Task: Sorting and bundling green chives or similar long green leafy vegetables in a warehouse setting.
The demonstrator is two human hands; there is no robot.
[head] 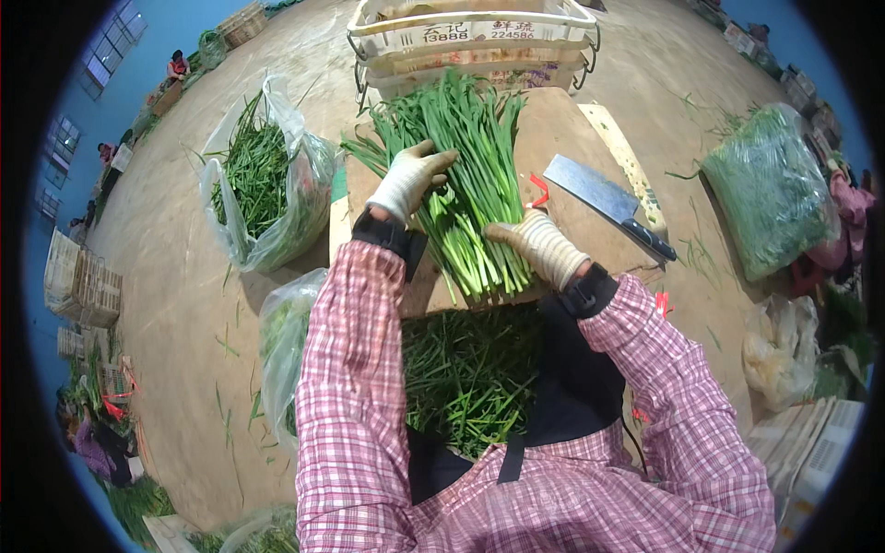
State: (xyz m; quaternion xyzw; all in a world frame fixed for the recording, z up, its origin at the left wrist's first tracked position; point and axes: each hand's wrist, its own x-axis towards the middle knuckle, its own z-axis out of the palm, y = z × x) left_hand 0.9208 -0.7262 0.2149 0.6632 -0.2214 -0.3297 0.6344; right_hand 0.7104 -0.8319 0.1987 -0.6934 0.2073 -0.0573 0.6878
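A bunch of garlic chives [477, 159] lies across a wooden board [553, 138], leaves away from me and pale stem ends near the board's front edge. My left hand [413, 178], in a whitish knit glove, rests on the left side of the bunch with its fingers bent over the leaves. Whether it grips any stems is unclear. On the right, my gloved right hand [539, 243] holds the lower stems, its thumb on top and its other fingers mostly hidden. A cleaver [594, 190] lies to the right, its black handle towards me. Near the stems is a red tie [538, 190].
Stacked white plastic crates [473, 31] stand beyond the board. To the left is a plastic bag of greens [266, 186]; loose greens [470, 373] fill the space below the board. A wrapped bale of greens [771, 190] lies right. People sit along the walls.
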